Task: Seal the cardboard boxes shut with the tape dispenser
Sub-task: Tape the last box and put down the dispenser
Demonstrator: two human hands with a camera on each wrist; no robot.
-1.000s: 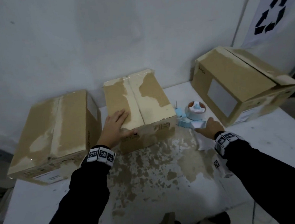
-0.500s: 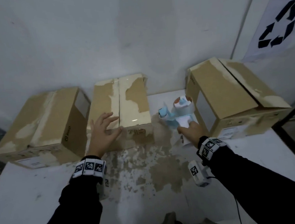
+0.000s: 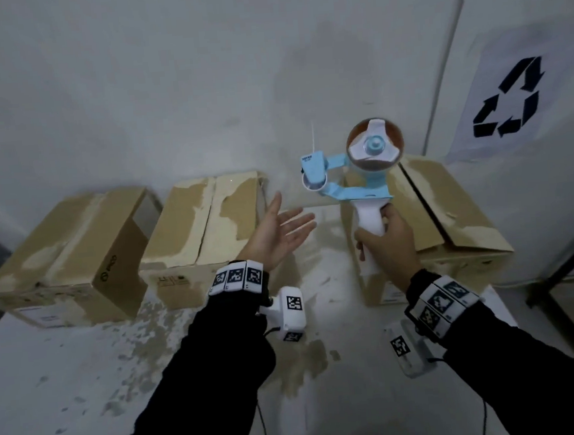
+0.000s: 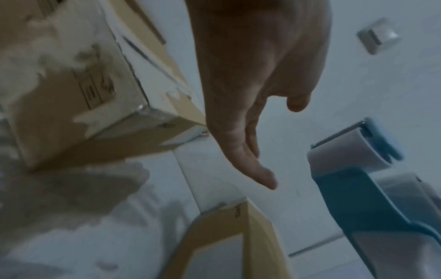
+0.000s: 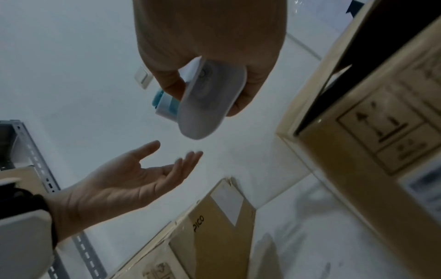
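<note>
My right hand (image 3: 385,244) grips the white handle of the blue tape dispenser (image 3: 350,164) and holds it upright in the air, its brown tape roll at the top. In the right wrist view my fingers wrap the dispenser's handle (image 5: 205,100). My left hand (image 3: 276,228) hovers open, palm up, just left of the dispenser and touches nothing; the left wrist view shows its straight fingers (image 4: 250,166) beside the dispenser's roller (image 4: 346,151). Three cardboard boxes stand along the wall: the left box (image 3: 71,248), the middle box (image 3: 207,223) and the right box (image 3: 450,211), whose top seam gapes a little.
The boxes stand on a white table (image 3: 86,387) with worn brown patches, against a white wall. A recycling sign (image 3: 506,97) hangs at the right. A dark frame (image 3: 564,264) stands beyond the table's right edge.
My right hand has lifted the tape dispenser off the table to above box height. My left hand has left the middle box's top and turned palm up beside the dispenser.
</note>
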